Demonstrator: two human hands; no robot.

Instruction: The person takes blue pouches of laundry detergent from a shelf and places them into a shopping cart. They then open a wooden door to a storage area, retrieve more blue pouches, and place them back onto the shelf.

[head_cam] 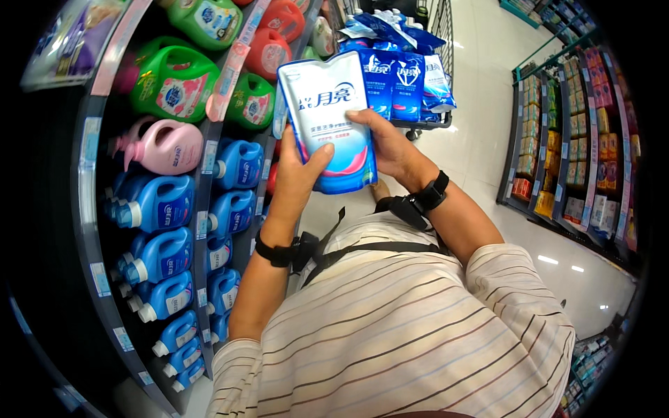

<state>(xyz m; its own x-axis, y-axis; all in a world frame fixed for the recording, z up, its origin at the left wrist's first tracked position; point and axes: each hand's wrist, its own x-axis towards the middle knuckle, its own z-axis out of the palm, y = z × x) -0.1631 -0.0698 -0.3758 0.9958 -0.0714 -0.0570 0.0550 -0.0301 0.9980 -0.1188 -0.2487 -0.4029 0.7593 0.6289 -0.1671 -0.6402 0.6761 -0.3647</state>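
Note:
A white and blue laundry detergent refill pouch (pixel 334 123) is held upright in front of me, its printed face towards the camera. My left hand (pixel 303 162) grips its left edge, the thumb lying on the lower front. On the other side my right hand (pixel 389 138) holds the right edge, with the thumb on the front near the middle. The fingers behind the pouch are hidden. Just beyond it, several blue detergent pouches (pixel 407 89) stand and lie piled in a wire shopping cart (pixel 448 47).
Shelves on the left carry blue detergent bottles (pixel 164 204), a pink pump bottle (pixel 172 146) and green jugs (pixel 180 86). A shelf edge (pixel 86 172) runs close along that side. Across the tiled aisle floor (pixel 470 157), another shelf unit (pixel 556 172) holds packaged goods.

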